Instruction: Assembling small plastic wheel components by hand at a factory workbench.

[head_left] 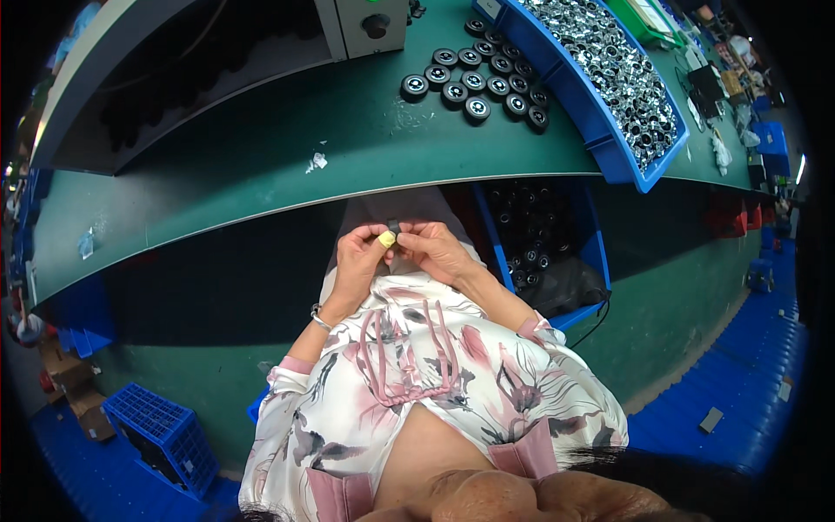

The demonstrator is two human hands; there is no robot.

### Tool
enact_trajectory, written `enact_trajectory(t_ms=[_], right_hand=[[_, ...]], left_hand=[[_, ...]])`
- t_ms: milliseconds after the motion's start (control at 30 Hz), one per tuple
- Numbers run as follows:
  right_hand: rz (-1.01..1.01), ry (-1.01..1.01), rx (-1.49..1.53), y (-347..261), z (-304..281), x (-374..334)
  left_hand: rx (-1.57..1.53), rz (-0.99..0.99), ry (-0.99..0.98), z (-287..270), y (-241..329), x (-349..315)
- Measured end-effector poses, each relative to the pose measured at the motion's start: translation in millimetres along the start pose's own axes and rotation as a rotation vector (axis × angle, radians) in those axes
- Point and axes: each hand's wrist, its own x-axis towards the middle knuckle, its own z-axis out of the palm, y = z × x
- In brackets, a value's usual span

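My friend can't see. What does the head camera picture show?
Two hands, the left hand and right hand, meet below the edge of a green workbench, pinching a small black part. On the bench are rows of black round parts and a blue bin of shiny metal pieces.

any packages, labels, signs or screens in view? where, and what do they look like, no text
No signs or screens can be made out.
Blue bin: bench top right, long open tray of shiny metal parts.
Blue bin under bench: right of the hands, holds black parts.
Blue crate: floor lower left, lattice walls.
Cardboard boxes: floor far left, brown.
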Motion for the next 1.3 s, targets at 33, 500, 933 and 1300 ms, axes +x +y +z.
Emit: enact_trajectory(t_ms=[33,500,933,1300], right_hand=[[-0.002,0.007,0.02,1,-4,1],[-0.033,0.106,-0.115,1,-4,3],[-0.167,0.108,-0.413,7,5,1],[-0.775,0.113,-1.337,-23,18,-19]], left_hand=[[0.106,0.04,-0.006,1,2,1],[0.14,0.221,0.0,12,11,-3],[-0.128,0.021,0.034,3,3,-3],[0.879,0.476,-0.033,13,22,-3]])
